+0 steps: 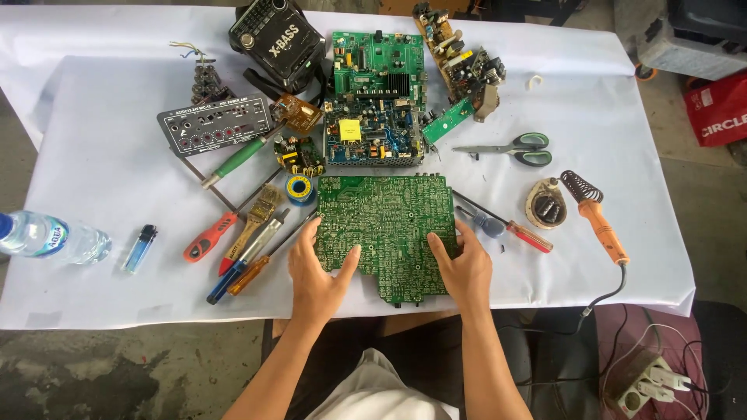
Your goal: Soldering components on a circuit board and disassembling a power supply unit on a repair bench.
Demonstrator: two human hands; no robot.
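While both grips clamp green circuit board [387, 229], L hand [317, 272] & R hand [465, 268] at edges, water bottle [47, 237] far left.

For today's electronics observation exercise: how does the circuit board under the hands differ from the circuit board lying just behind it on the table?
The near circuit board shows its flat solder side; the far circuit board lies component side up, crowded with parts. The left hand and right hand grip the near board's edges; the far board lies untouched. The far board carries a yellow sticker; the near one has none. Both are green and rest on the white table cover.
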